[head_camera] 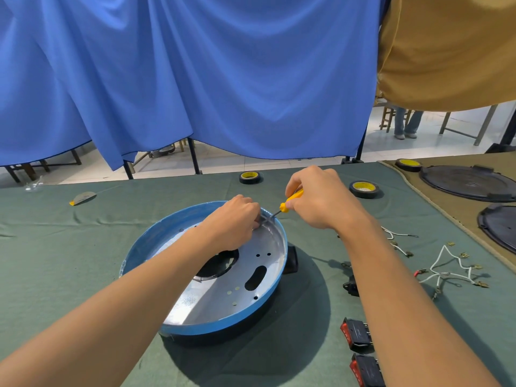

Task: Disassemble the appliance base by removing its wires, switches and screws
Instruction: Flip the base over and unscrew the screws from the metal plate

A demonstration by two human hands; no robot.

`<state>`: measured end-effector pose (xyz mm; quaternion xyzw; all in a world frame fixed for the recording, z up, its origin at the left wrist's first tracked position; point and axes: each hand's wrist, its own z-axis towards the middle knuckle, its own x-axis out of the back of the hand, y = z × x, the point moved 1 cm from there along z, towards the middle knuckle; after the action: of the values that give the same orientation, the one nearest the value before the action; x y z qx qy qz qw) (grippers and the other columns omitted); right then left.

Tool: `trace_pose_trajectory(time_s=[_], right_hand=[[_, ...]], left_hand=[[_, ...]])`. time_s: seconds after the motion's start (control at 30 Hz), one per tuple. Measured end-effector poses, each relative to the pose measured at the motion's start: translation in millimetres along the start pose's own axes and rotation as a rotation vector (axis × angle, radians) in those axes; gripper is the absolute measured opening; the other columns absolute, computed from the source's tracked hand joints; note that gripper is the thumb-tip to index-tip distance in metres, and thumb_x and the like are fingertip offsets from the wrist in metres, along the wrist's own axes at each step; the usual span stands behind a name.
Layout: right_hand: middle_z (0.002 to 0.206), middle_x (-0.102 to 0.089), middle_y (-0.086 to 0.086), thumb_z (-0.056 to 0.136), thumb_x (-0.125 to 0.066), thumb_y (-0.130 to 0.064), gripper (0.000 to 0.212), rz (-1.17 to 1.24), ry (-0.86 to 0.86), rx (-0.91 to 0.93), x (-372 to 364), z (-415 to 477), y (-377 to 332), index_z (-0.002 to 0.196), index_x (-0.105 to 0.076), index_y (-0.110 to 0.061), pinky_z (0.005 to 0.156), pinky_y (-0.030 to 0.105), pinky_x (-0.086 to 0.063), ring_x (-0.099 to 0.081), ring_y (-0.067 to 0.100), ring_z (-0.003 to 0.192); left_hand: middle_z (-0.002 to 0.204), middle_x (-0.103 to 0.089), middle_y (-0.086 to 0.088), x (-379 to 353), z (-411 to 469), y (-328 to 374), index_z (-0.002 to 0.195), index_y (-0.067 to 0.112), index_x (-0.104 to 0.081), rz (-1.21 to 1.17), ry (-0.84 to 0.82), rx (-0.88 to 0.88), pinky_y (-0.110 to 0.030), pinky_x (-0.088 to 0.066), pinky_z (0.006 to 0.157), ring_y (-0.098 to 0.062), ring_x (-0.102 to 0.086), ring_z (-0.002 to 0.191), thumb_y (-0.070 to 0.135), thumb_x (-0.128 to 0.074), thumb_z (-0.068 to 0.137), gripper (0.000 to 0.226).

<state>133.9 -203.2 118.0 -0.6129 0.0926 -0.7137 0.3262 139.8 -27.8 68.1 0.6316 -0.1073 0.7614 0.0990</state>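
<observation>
The round appliance base [268,291], blue outside and bare silver metal inside, lies tilted on the green cloth in the middle. My right hand [321,199] grips a yellow-handled screwdriver [290,201] whose tip points down at the base's far rim. My left hand [237,222] reaches inside the base with fingers curled at that same spot on the rim; what it pinches is hidden. Two black rocker switches with red buttons [356,335] lie at the lower right. Loose white wires with terminals [449,268] lie to the right.
Three rolls of black tape [250,177] sit along the table's far side. Two dark round covers [469,181] rest on a tan cloth at the right. A small black socket part [352,286] lies beside my right forearm. A blue curtain hangs behind the table.
</observation>
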Motion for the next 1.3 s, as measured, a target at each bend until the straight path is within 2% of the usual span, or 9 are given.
trace_pose_trajectory(time_s=[0.33,0.47,0.6,0.7,0.87,0.97,1.03,1.13,1.3], right_hand=[[0.114,-0.059,0.011,0.089,-0.067,-0.014,0.013,-0.022,-0.019,-0.007,-1.3,1.1,1.1,0.102,-0.068,-0.017,0.074,0.035,-0.042,-0.052,0.028,0.106],[0.105,-0.059,0.014,0.091,-0.062,-0.016,0.014,-0.072,-0.098,-0.015,-1.5,0.0,1.9,0.097,-0.071,-0.007,0.075,0.040,-0.051,-0.056,0.033,0.103],[0.106,-0.055,0.012,0.097,-0.054,-0.025,0.020,-0.081,-0.163,-0.023,-2.8,-1.0,2.9,0.097,-0.065,-0.009,0.056,0.030,-0.037,-0.060,0.030,0.090],[0.105,-0.055,0.011,0.098,-0.053,-0.026,0.020,-0.079,-0.161,-0.025,-2.8,-0.5,2.9,0.098,-0.064,-0.010,0.057,0.031,-0.035,-0.058,0.031,0.094],[0.102,-0.056,0.011,0.098,-0.054,-0.026,0.020,-0.074,-0.146,-0.028,1.0,-2.1,1.1,0.097,-0.063,-0.008,0.061,0.033,-0.037,-0.055,0.032,0.099],[0.099,-0.057,0.013,0.098,-0.055,-0.026,0.021,-0.071,-0.135,-0.026,7.5,-4.0,1.3,0.096,-0.064,-0.007,0.056,0.032,-0.036,-0.058,0.032,0.097],[0.094,-0.057,0.012,0.097,-0.056,-0.025,0.021,-0.067,-0.130,-0.024,11.3,-5.9,0.4,0.095,-0.065,-0.006,0.053,0.030,-0.036,-0.060,0.032,0.096],[0.091,-0.057,0.011,0.097,-0.056,-0.025,0.021,-0.077,-0.141,-0.011,11.8,-8.2,-2.5,0.094,-0.066,-0.006,0.052,0.030,-0.036,-0.060,0.032,0.097],[0.097,-0.045,0.011,0.097,-0.055,-0.022,0.014,-0.109,-0.146,-0.045,4.3,-8.9,-4.6,0.095,-0.061,-0.009,0.062,0.034,-0.039,-0.055,0.031,0.093]], left_hand=[[0.110,-0.050,-0.006,-2.4,-5.9,8.1,0.114,0.014,-0.040,-0.082,0.006,-0.037,-0.028,-0.036,0.079,-0.017,-0.040,0.095,0.008,-0.047,0.095,0.021],[0.111,-0.048,-0.006,-6.2,-6.9,9.0,0.118,0.012,-0.042,0.000,0.017,-0.062,-0.025,-0.033,0.080,-0.016,-0.037,0.095,0.008,-0.046,0.095,0.024],[0.112,-0.048,-0.008,-9.7,-7.1,10.0,0.116,0.010,-0.044,-0.046,0.020,0.002,-0.028,-0.035,0.084,-0.019,-0.039,0.098,0.005,-0.043,0.094,0.023],[0.110,-0.048,-0.011,-12.4,-6.3,10.2,0.110,0.007,-0.049,-0.077,0.026,0.070,-0.029,-0.035,0.082,-0.024,-0.041,0.101,0.002,-0.042,0.092,0.019],[0.094,-0.054,-0.014,-12.1,-5.0,18.6,0.086,0.004,-0.059,-0.045,0.081,0.151,-0.029,-0.032,0.068,-0.023,-0.042,0.081,-0.003,-0.043,0.089,0.017],[0.080,-0.046,-0.012,-10.4,-5.9,23.3,0.062,0.011,-0.037,-0.001,0.096,0.157,-0.033,-0.034,0.065,-0.025,-0.040,0.076,-0.006,-0.043,0.086,0.030],[0.083,-0.044,-0.011,-12.1,-7.2,23.6,0.066,0.010,-0.035,0.035,0.115,0.141,-0.035,-0.040,0.070,-0.024,-0.038,0.079,-0.005,-0.045,0.089,0.029],[0.099,-0.051,-0.013,-13.2,-9.3,23.0,0.094,0.007,-0.052,0.112,0.122,0.119,-0.031,-0.036,0.076,-0.023,-0.039,0.087,0.001,-0.045,0.094,0.009],[0.108,-0.055,-0.011,-12.4,-9.3,16.4,0.108,0.006,-0.056,0.153,0.126,0.032,-0.030,-0.035,0.082,-0.025,-0.046,0.097,0.004,-0.035,0.097,0.024]])
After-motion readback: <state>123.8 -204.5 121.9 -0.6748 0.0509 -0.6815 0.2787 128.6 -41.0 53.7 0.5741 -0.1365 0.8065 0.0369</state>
